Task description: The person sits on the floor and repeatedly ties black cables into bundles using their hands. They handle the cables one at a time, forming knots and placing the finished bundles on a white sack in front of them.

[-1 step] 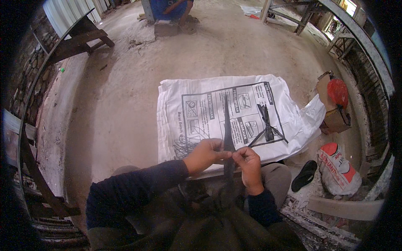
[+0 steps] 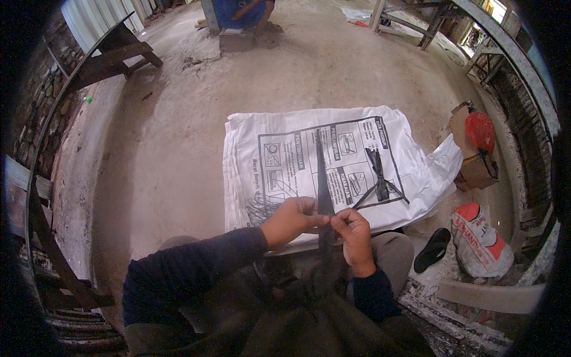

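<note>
Both hands pinch a long dark strip (image 2: 323,178) at the near edge of a white printed sack (image 2: 267,137) spread on the concrete floor (image 2: 178,119) — left hand (image 2: 289,220) and right hand (image 2: 355,235) fingertips pressed together on it — while a knotted dark bundle (image 2: 379,178) lies toward the sack's right edge.

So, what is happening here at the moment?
A person sits on the concrete floor and holds a long dark strip between the left hand and the right hand. The strip reaches out over a white printed sack spread in front. A small bundle of tied dark strips lies on the sack.
</note>
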